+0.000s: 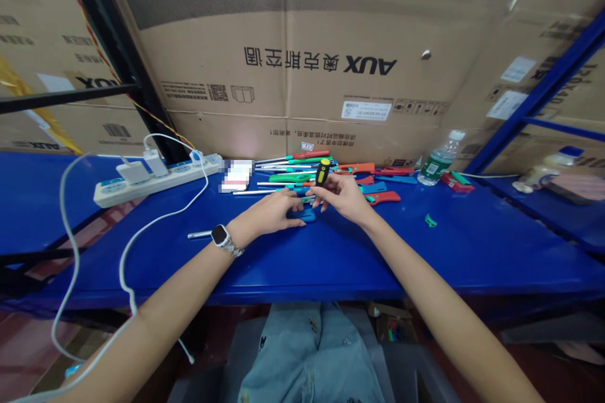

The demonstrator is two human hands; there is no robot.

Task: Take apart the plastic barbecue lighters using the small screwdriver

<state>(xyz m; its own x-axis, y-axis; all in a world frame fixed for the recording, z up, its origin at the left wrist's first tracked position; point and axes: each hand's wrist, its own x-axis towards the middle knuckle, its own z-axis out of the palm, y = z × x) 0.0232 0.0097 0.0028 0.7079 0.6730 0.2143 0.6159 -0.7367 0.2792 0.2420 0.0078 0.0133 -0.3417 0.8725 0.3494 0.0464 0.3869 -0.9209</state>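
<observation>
My left hand (276, 211) is closed over a blue long-reach lighter (308, 216) lying on the blue table. The lighter's metal tube (199, 235) sticks out to the left, past my watch. In my right hand (343, 195) is a screwdriver (322, 172) with a yellow and black handle, pinched by the fingers with the handle end upward. Its tip is hidden, close by my left fingertips. Behind both hands lies a pile of long-reach lighters (302, 169) in red, green, blue and orange. A small green plastic piece (430, 220) rests to the right.
A power strip (155, 177) with chargers and a white cable (163, 219) occupies the left. A phone (236, 175) is beside the lighters. At the right stand a water bottle (439, 160) and a red box (457, 182). Cardboard (302, 25) walls off the back.
</observation>
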